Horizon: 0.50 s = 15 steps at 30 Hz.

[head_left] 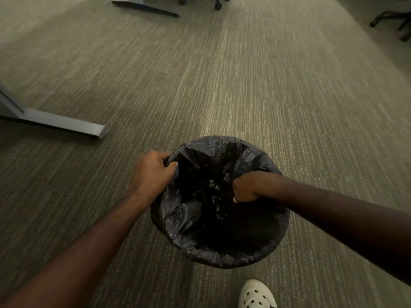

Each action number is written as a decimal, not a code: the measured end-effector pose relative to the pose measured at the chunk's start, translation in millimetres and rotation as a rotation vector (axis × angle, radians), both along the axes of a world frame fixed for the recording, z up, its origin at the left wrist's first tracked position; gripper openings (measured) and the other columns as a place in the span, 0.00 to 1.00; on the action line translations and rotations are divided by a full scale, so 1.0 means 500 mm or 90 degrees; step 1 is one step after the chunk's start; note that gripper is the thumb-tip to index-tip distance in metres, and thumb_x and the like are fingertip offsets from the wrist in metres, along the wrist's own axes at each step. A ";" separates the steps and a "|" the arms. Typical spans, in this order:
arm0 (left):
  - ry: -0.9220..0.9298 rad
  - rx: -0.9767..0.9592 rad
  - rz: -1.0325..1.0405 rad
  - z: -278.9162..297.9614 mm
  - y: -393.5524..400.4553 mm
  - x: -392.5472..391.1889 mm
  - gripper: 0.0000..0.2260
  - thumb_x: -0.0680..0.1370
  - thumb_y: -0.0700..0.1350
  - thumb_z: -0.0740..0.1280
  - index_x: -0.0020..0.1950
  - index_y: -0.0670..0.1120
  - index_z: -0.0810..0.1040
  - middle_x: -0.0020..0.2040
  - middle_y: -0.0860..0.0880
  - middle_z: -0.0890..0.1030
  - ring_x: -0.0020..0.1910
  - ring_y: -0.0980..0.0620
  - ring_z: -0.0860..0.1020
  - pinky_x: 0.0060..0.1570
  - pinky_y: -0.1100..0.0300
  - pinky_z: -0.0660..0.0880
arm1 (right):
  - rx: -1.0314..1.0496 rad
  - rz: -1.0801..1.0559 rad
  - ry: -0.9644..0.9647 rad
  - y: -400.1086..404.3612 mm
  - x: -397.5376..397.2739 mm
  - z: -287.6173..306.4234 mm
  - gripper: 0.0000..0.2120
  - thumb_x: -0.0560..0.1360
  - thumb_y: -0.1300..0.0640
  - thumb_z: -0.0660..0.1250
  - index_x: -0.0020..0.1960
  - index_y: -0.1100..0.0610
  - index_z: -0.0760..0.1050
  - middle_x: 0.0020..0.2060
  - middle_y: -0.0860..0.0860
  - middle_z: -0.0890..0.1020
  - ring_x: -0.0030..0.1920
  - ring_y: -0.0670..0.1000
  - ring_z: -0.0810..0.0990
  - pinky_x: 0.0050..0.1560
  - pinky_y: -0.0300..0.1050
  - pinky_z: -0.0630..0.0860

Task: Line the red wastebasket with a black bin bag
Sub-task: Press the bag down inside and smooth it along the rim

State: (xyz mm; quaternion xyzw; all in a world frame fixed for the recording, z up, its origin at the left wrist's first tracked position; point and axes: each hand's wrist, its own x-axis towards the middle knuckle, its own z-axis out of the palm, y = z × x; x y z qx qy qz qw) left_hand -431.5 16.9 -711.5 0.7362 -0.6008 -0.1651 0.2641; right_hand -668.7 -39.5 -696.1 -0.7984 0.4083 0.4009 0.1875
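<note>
Seating the bag (pixel 193 221) in the basket, lower centre of frame, red fully hidden under black film. Left hand (pixel 153 172) pinches the rim fold; right hand (pixel 244 187) clenched on film inside. Next, I judge: push liner down, smooth the rim

The black bin bag (pixel 213 218) covered the wastebasket all round, so none of its red wall or rim showed and its colour could not be told. The bag's inside was too dark to show its bottom. The fingertips of the left hand (pixel 153 172) were tucked behind a fold of plastic at the rim, and those of the right hand (pixel 246 188) were buried in bunched plastic. The white clog (pixel 255 295) was cut by the bottom edge. The desk foot (pixel 55 123) ran off the left edge, and the chair bases (pixel 391 21) at the top were blurred and cropped.
</note>
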 end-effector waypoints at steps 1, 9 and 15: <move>0.006 -0.001 0.002 0.001 0.000 -0.002 0.10 0.76 0.48 0.70 0.41 0.42 0.84 0.32 0.43 0.83 0.32 0.47 0.81 0.31 0.53 0.74 | -0.012 0.002 0.002 0.006 -0.004 0.009 0.22 0.82 0.47 0.60 0.67 0.60 0.77 0.66 0.57 0.80 0.65 0.60 0.78 0.65 0.52 0.73; 0.071 0.043 -0.018 0.006 -0.005 0.016 0.16 0.76 0.57 0.70 0.43 0.44 0.85 0.35 0.44 0.84 0.35 0.47 0.82 0.33 0.51 0.74 | -0.246 -0.209 -0.333 -0.002 -0.055 0.096 0.08 0.78 0.48 0.67 0.44 0.51 0.79 0.39 0.46 0.83 0.41 0.48 0.83 0.40 0.44 0.78; 0.187 0.111 0.029 0.034 -0.013 0.096 0.16 0.74 0.59 0.72 0.42 0.46 0.86 0.35 0.50 0.84 0.34 0.51 0.82 0.34 0.59 0.74 | -0.360 -0.374 -0.250 -0.009 -0.181 0.095 0.19 0.73 0.44 0.75 0.57 0.52 0.75 0.48 0.49 0.78 0.47 0.52 0.80 0.44 0.49 0.77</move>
